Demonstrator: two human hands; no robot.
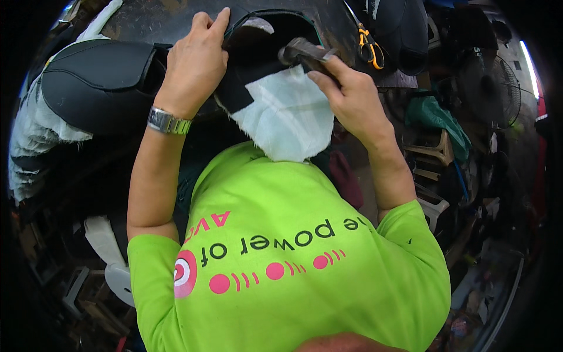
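A black shoe upper (pixel 246 58) with white fabric backing lies at the near edge of the dark worktable. My left hand (pixel 196 64) grips its left edge, with the forefinger stretched along the rim. In my right hand (pixel 355 100) is a hammer (pixel 302 51), its metal head over the upper's right side. The fingers are wrapped round the hammer's handle, most of which the hand hides. A pale, frayed piece of white fabric (pixel 290 111) hangs from the upper toward my lap.
Left of my hand is a stack of black uppers (pixel 94 82) with frayed white lining (pixel 29 144). Orange-handled scissors (pixel 369 50) lie at the right, next to another black upper (pixel 402 35). Beyond are a green bag (pixel 437 120), a plastic stool (pixel 434 149) and a fan (pixel 492 88).
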